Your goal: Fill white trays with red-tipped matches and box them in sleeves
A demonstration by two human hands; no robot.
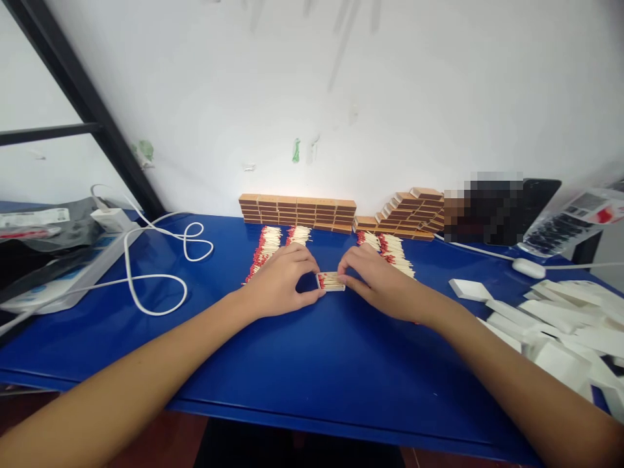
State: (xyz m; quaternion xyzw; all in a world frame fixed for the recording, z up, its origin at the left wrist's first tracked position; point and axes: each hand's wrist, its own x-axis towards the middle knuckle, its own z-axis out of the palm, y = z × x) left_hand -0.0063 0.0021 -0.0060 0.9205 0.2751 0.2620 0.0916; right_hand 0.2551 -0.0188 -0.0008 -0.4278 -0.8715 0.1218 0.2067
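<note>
Red-tipped wooden matches [331, 281] lie in a white rectangular cardboard tray [333, 290] on the glossy blue tabletop [312, 364]. Half-curled left hand [280, 281] and right hand [383, 281] meet its ends, grip unclear. Levelling seems in hand; next calls for light, even pressure.

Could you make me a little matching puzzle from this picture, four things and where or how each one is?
1. small white tray
2. brown boxes
3. loose matches
4. white pieces

A. heaped at the right
B. red-tipped, in rows
C. stacked along the wall
D. between left hand and right hand

Pairs: 1-D, 2-C, 3-B, 4-A
</note>
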